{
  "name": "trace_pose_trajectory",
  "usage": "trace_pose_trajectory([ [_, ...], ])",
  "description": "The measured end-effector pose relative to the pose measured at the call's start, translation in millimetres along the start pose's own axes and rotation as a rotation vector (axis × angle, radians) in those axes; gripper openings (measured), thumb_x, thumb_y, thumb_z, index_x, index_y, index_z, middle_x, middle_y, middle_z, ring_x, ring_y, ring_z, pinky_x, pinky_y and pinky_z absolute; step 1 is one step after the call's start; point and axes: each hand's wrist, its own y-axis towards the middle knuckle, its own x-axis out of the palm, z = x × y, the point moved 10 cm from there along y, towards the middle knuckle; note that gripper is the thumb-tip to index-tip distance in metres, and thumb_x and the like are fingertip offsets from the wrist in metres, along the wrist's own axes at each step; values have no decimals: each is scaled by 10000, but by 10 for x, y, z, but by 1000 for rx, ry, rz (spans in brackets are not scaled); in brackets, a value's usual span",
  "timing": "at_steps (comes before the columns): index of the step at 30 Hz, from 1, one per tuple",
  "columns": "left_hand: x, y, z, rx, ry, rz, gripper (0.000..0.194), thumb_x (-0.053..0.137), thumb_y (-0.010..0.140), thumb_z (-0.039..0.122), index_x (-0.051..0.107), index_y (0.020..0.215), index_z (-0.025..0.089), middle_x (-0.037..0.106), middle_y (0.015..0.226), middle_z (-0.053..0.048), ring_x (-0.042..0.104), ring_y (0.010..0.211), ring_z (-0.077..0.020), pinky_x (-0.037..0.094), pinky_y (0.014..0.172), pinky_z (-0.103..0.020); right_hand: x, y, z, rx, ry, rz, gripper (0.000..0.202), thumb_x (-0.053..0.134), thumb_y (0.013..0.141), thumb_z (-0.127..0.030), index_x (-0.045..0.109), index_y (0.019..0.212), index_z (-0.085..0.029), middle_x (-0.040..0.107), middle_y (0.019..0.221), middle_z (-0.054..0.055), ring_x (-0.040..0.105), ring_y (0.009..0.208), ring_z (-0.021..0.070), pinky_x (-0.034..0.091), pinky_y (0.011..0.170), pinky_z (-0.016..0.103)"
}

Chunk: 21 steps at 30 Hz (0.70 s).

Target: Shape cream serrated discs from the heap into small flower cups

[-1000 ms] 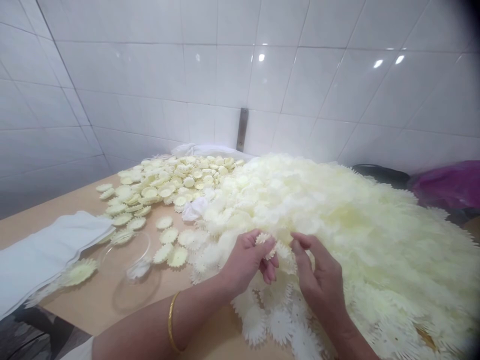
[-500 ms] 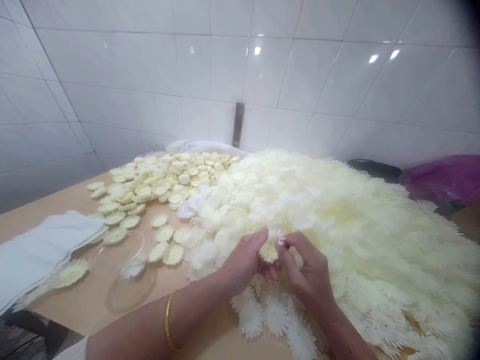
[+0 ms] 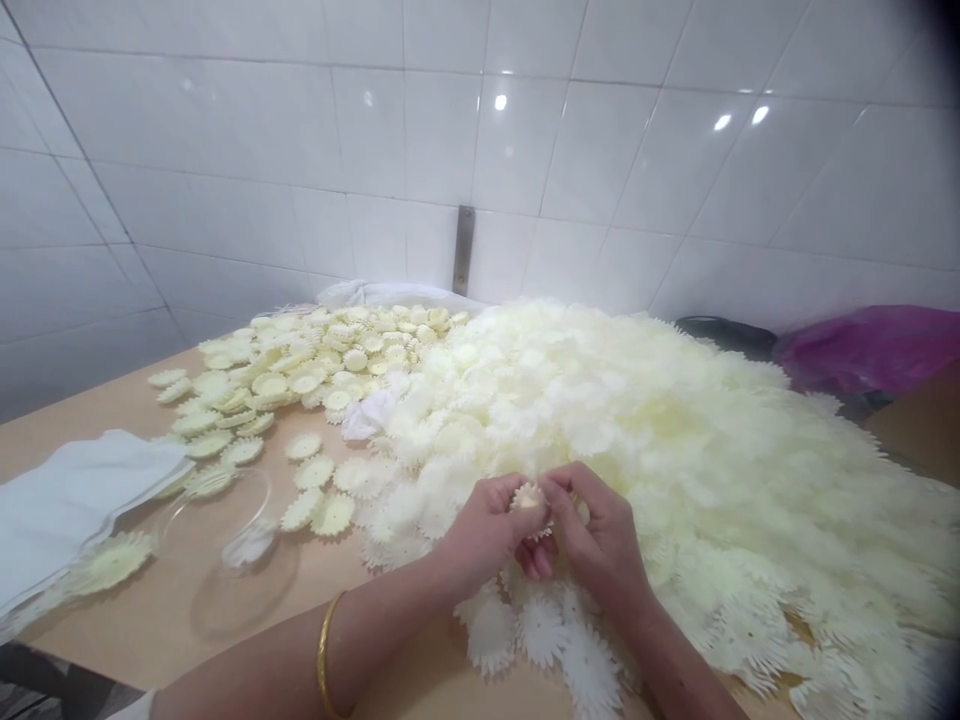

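Observation:
A small pale-yellow fabric flower disc with a toothed edge (image 3: 529,495) is held up between both hands near the middle of the view. My left hand (image 3: 484,525) is closed on it, the thumb lying across its face. At its right edge, my right hand (image 3: 600,530) pinches with thumb and forefinger; the fingertips are partly hidden. Behind and to the right spreads a large heap of thin white-yellow petal discs (image 3: 675,440). Several loose white petal discs (image 3: 541,630) lie below the hands.
Thicker flower discs (image 3: 300,365) are piled at the back left. A clear round dish (image 3: 259,505) and a white cloth (image 3: 82,500) lie on the brown table (image 3: 157,620). A purple bag (image 3: 870,345) sits at the right, and a tiled wall (image 3: 262,130) stands behind.
My left thumb has come down over the flower disc's face, and my right fingers have moved in against its edge. The whole view has shifted slightly.

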Motion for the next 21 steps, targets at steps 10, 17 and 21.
trace_pose_trajectory([
  [10,-37,-19,-1,-17,35,17,386,507,734,529,503,782,146,544,520,6,512,390,-89,376,370,-176,61,20,33,75,164,-85,181,501,801,-328,563,717,-179,545,661,15,508,632,151,393,569,242],
  [17,110,-13,1,-45,-162,-92,277,549,757,402,510,734,129,584,555,-19,528,393,-85,403,388,-183,-186,-62,215,254,99,248,300,436,843,-369,423,604,-188,400,500,-45,374,458,94,315,439,199],
  [21,145,15,7,-66,-272,-101,246,565,755,361,494,707,130,581,525,-14,519,369,-81,387,363,-169,-169,-86,215,327,192,308,316,427,851,-384,382,600,-199,370,478,-59,370,418,86,317,400,186],
])
